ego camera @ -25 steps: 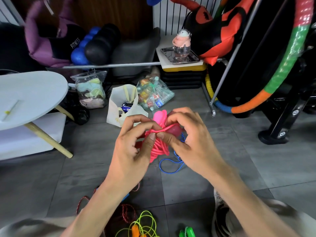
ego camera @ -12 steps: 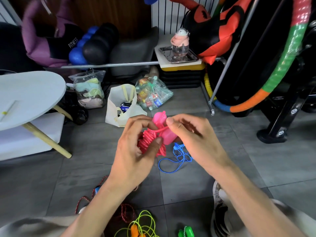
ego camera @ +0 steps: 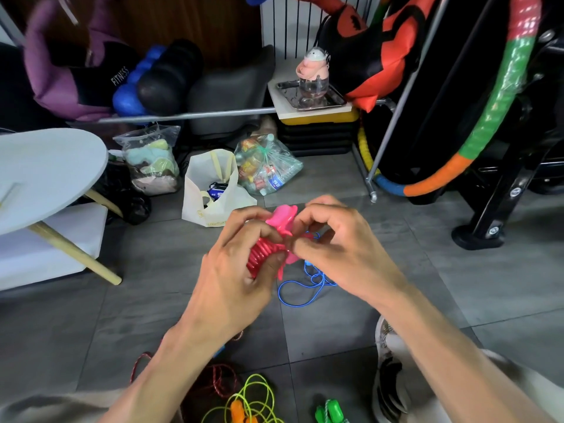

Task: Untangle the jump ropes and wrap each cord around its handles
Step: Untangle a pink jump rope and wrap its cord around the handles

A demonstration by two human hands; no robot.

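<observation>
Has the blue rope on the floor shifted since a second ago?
No. The blue rope lies on the same grey tile, left of the same grout line; only the camera drifted.

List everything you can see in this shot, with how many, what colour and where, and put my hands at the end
pink jump rope: one, pink, cord coiled around its handles, held in both hands
blue jump rope: one, blue, loose on the floor under the hands
yellow-green jump rope: one, neon cord with orange handles, bottom centre floor
red jump rope: one, dark red, floor by the left forearm
green handles: a pair, green, bottom edge
white bag: one, white, floor centre
clear plastic bags: two, clear, behind the white bag
table: one, pale grey, left
hoop: one, multicoloured, right
left hand: grips the coiled cord
right hand: pinches the rope at the handles
</observation>
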